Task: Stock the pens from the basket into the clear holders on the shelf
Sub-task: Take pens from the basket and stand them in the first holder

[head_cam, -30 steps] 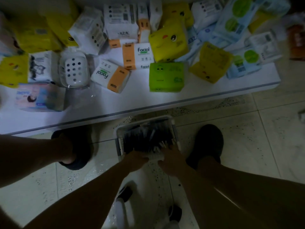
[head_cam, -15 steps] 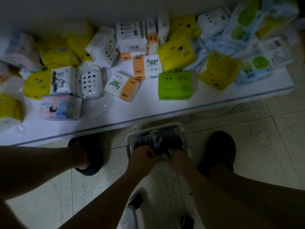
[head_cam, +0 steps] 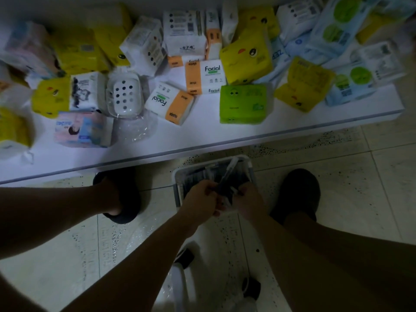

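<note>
A white basket (head_cam: 248,164) full of dark pens (head_cam: 195,176) sits on the tiled floor between my feet. My left hand (head_cam: 200,199) and my right hand (head_cam: 246,198) are both over its near half, fingers closed around a bundle of pens (head_cam: 226,176) that sticks up and away from me. The near part of the bundle is hidden by my fingers. No clear pen holders are in view.
A low white shelf (head_cam: 202,140) runs across the top, crowded with tissue packs in yellow, green (head_cam: 243,104), orange-white (head_cam: 170,102) and blue. A white perforated soap dish (head_cam: 123,95) in plastic wrap lies on it. Dark slippers (head_cam: 297,194) flank the basket. A white stool base (head_cam: 180,280) is below.
Both hands went from resting at the basket's near rim to closing on a bundle of pens and lifting it. The view shifted, showing more of the shelf's left side.
</note>
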Demonstrator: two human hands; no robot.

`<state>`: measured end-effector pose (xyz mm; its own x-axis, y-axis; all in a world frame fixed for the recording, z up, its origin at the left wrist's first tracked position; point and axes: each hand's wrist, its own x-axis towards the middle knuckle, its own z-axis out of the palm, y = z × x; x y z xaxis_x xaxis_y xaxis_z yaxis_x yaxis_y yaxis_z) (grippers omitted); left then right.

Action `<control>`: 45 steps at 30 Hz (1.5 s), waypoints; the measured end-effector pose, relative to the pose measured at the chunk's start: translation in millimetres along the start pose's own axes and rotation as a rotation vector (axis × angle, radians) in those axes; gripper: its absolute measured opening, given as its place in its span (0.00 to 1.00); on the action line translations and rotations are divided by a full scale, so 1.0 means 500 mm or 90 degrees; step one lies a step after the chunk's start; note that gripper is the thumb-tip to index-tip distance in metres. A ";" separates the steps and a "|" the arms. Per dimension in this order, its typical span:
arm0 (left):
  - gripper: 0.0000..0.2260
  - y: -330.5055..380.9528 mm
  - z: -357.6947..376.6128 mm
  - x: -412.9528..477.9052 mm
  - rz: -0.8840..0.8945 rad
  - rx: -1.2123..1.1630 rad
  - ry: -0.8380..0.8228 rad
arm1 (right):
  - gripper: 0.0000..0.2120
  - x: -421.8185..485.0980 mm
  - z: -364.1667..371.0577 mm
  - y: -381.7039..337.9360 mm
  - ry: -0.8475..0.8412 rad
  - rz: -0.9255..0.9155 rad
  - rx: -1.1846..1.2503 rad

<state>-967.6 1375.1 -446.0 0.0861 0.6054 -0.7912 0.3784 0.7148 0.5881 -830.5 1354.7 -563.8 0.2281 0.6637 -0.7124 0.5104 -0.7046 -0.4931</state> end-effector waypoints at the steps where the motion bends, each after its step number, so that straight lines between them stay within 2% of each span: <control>1: 0.12 -0.001 -0.003 0.005 -0.018 -0.006 0.008 | 0.06 0.002 0.000 -0.003 -0.003 -0.015 0.007; 2: 0.12 -0.002 -0.007 0.011 -0.034 -0.020 0.015 | 0.11 0.002 -0.002 -0.009 -0.019 -0.036 0.007; 4: 0.12 -0.003 -0.012 0.024 -0.059 -0.042 0.029 | 0.15 0.010 -0.005 -0.016 -0.074 -0.074 -0.060; 6: 0.10 0.001 -0.015 0.026 -0.054 -0.051 0.041 | 0.14 0.018 -0.004 -0.018 -0.124 -0.113 -0.185; 8: 0.09 0.009 -0.019 0.022 -0.037 -0.063 0.040 | 0.12 0.027 0.000 -0.022 -0.116 -0.127 -0.285; 11: 0.10 0.011 -0.030 0.019 -0.036 -0.071 0.046 | 0.11 0.031 0.003 -0.038 -0.075 -0.140 -0.357; 14: 0.10 0.025 -0.038 0.013 -0.053 -0.064 0.049 | 0.12 0.023 0.001 -0.050 -0.124 -0.144 -0.452; 21: 0.11 0.043 -0.056 0.011 -0.035 -0.024 0.073 | 0.08 -0.006 0.008 -0.077 -0.150 -0.144 -0.514; 24: 0.11 0.043 -0.056 0.008 -0.015 -0.006 0.069 | 0.07 -0.015 -0.007 -0.085 -0.111 -0.127 -0.458; 27: 0.10 0.038 -0.058 -0.002 0.017 0.025 0.076 | 0.12 -0.025 -0.047 -0.095 -0.095 -0.129 -0.394; 32: 0.13 0.044 -0.062 -0.024 -0.006 0.016 0.048 | 0.14 -0.078 -0.130 -0.126 0.034 -0.172 -0.207; 35: 0.12 0.065 -0.069 -0.059 0.019 0.015 0.028 | 0.16 -0.134 -0.152 -0.148 0.064 -0.172 0.070; 37: 0.12 0.080 -0.078 -0.091 0.060 0.008 0.032 | 0.20 -0.175 -0.161 -0.158 0.099 -0.190 0.174; 41: 0.12 0.105 -0.105 -0.159 0.149 -0.072 0.056 | 0.12 -0.269 -0.181 -0.203 0.119 -0.206 0.246; 45: 0.12 0.142 -0.138 -0.231 0.219 -0.141 0.020 | 0.09 -0.340 -0.214 -0.252 0.146 -0.236 0.281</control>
<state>-1014.0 1380.2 -301.3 0.1431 0.8304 -0.5386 0.1242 0.5248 0.8421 -845.0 1357.7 -327.4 0.2984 0.8871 -0.3522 0.2100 -0.4210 -0.8824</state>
